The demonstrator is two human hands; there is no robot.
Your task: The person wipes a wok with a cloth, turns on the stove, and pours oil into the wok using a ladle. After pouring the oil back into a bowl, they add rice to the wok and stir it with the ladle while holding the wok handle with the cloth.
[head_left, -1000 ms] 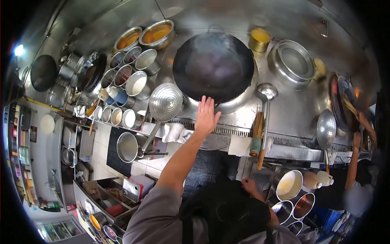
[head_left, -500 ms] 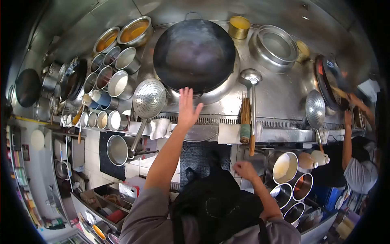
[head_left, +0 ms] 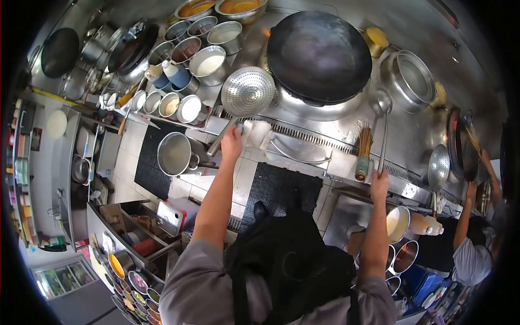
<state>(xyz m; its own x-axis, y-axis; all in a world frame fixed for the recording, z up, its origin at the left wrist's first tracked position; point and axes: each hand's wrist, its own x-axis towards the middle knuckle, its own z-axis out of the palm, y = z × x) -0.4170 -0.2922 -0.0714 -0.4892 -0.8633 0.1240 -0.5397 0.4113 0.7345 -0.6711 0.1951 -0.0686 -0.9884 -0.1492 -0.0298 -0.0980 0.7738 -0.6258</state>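
Observation:
My left hand (head_left: pixel 232 145) is closed at the handle of a perforated skimmer (head_left: pixel 248 92), whose round bowl lies at the stove's front edge. A folded white cloth (head_left: pixel 257 134) is just right of that hand. My right hand (head_left: pixel 379 185) grips the lower end of a long ladle (head_left: pixel 385 130); its bowl rests on the steel stovetop. Beside the ladle lies a bamboo brush (head_left: pixel 363 154) with a green-wrapped handle. Beyond my hands, a large dark wok (head_left: pixel 319 57) sits on its burner.
Steel pots of sauces and seasonings (head_left: pixel 209 64) crowd the left. A saucepan (head_left: pixel 174 154) hangs below the counter edge. Nested steel pots (head_left: pixel 414 81) and a yellow can (head_left: pixel 376 41) stand right of the wok. At far right a co-worker's arms (head_left: pixel 467 208) reach toward another wok.
My left hand has moved from near the wok's rim to the skimmer handle. The right hand has risen from my side and taken the ladle's handle. The view has turned left.

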